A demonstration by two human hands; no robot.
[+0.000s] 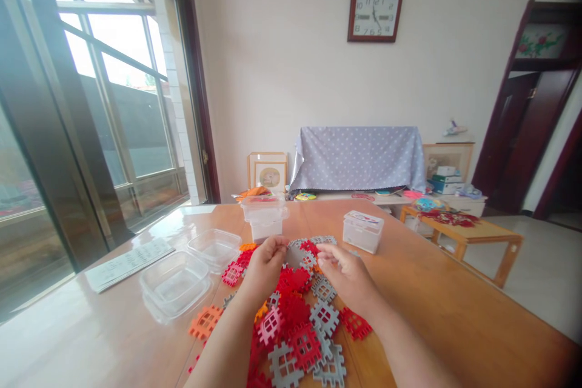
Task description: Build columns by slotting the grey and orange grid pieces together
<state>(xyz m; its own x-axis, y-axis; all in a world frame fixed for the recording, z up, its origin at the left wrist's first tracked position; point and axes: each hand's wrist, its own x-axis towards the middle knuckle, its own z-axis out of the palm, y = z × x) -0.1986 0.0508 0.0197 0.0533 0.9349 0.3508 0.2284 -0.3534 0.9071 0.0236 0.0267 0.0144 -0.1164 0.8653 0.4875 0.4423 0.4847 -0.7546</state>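
Tiles [295,309] heaped on the tabletop [436,303], right of clear containers [175,282]: reaching over with both arms, bunching the fingertips of the left hand [267,257] beside a gray piece [294,254]. Curling the right hand [349,271] loosely near red and gray neighbors, leaving any grasp in either impossible to tell.

Home interior, seen from where I stand: brown-framed clock [375,16], hung on pale wall [282,73]; polka-dot cloth [359,159], draped; framed picture [270,177], leaning; dark door [518,127]; tall window [136,127]; polished wooden bench [431,297]; low side table [488,233].
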